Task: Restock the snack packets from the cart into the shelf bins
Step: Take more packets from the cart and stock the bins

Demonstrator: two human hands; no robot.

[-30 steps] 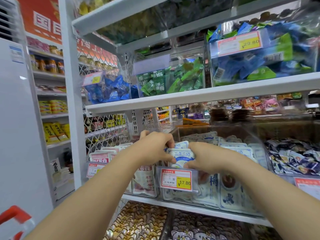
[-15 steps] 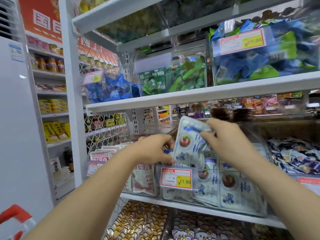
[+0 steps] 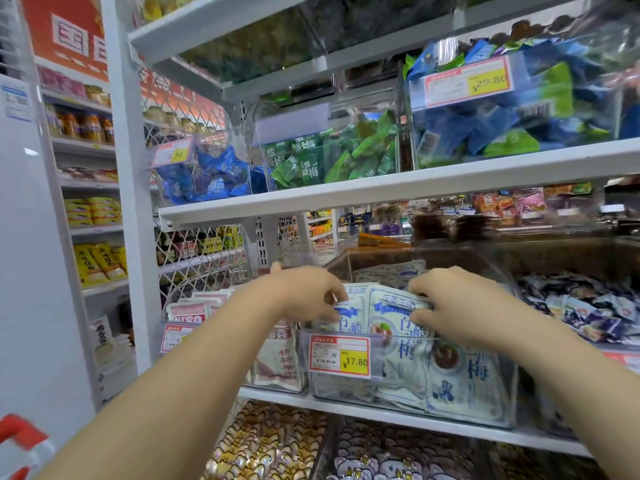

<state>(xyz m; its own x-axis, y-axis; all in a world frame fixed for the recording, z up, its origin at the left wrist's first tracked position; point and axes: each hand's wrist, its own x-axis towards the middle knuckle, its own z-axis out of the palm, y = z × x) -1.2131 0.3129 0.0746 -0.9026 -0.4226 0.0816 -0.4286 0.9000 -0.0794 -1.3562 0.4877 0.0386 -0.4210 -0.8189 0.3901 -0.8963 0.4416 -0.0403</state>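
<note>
Pinched the white-and-blue plastic snack packets (image 3: 388, 308) by their top edges, just above the red-and-yellow price tag (image 3: 339, 356), inside the clear plastic shelf bin (image 3: 485, 403) behind that tag. Curled fingers of left hand (image 3: 304, 296) and right hand (image 3: 453, 303) round them. Probably needed even downward pressure, faces forward, before letting go.

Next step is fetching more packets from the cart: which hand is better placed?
Left, probably. Both hands pinch packets in the bin, but the cart handle shows at lower left, on the left hand's side; the right hand would have to cross over.
</note>
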